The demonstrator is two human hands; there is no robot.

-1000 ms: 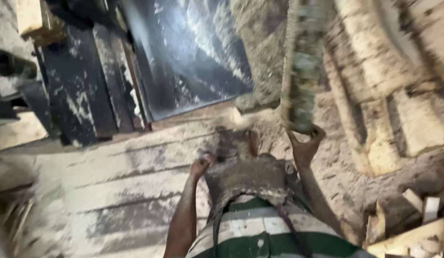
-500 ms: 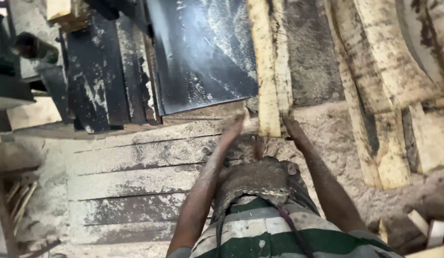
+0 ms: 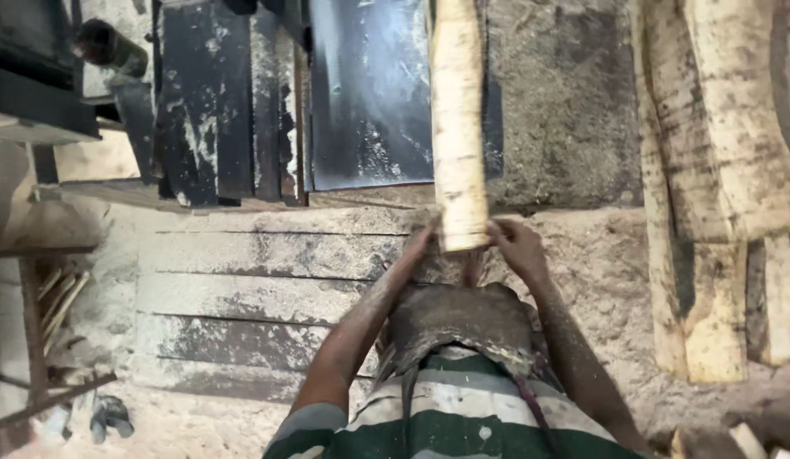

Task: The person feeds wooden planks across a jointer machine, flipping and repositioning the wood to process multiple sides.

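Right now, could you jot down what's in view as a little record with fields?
Place: dusty wood workshop, sawdust on the plank floor
Left hand: touching the near end of a pale slab
Right hand: gripping the same end
Slab: long, narrow, lying over a dark metal table
To the right: stacked rough timber
Clothing: striped shirt

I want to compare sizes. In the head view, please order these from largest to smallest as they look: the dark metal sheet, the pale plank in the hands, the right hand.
1. Dark metal sheet
2. Pale plank, though it is raised nearer the camera, so this ranking is unsure
3. Right hand, clearly smallest
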